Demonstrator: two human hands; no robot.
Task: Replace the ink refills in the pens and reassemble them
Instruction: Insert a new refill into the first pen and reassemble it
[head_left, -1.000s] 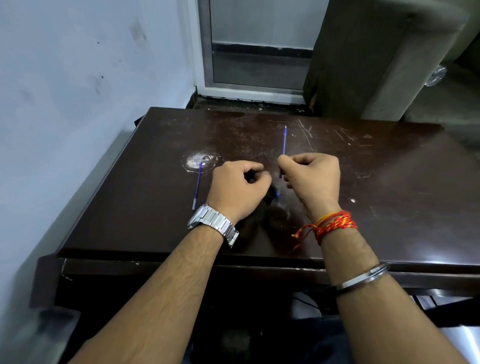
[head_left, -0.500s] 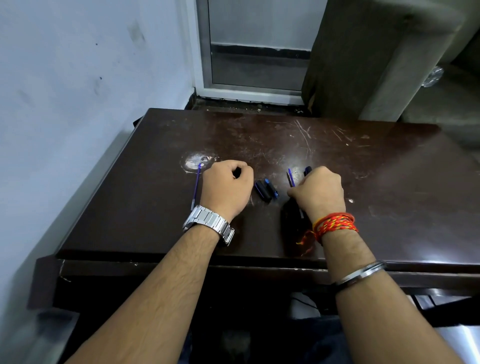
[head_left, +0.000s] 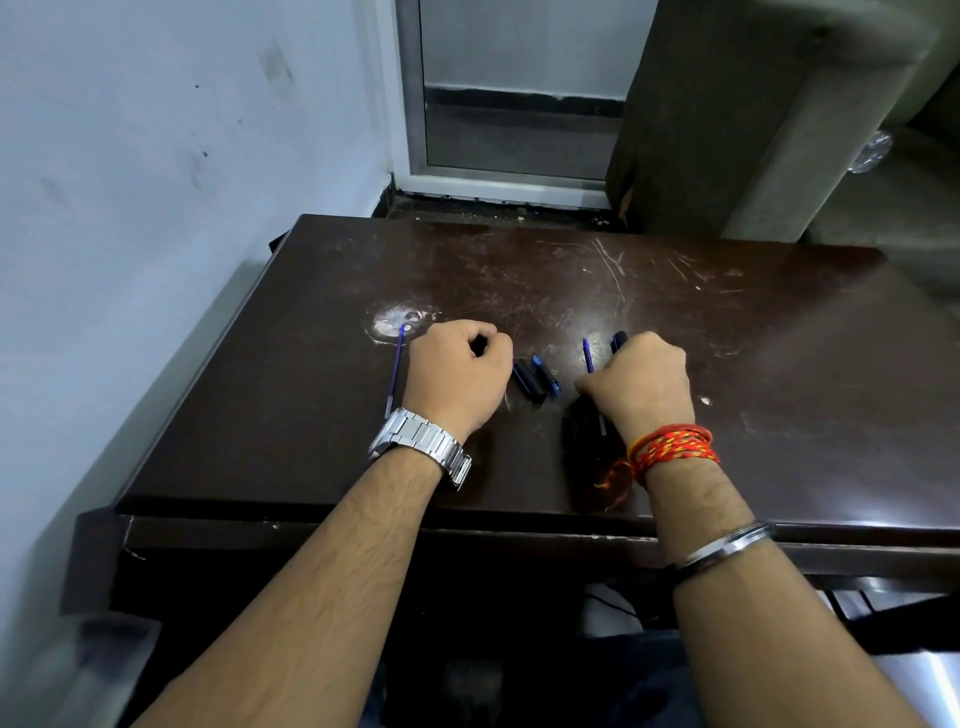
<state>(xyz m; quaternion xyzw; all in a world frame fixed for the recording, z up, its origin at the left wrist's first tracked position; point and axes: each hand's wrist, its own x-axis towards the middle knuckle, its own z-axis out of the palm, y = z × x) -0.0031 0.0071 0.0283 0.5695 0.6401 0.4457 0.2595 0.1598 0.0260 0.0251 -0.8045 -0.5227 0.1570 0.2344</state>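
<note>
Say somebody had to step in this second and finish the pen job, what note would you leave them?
The left hand is curled round a small dark pen part.
The right hand grips a dark pen barrel; a blue refill lies along its thumb, held or not I cannot tell.
On the table: two loose pen pieces between the hands, a second refill just outside the left hand.
Done: pens lie in pieces. Left: fit refills, reassemble.

No text, label or number can be read anywhere.
</note>
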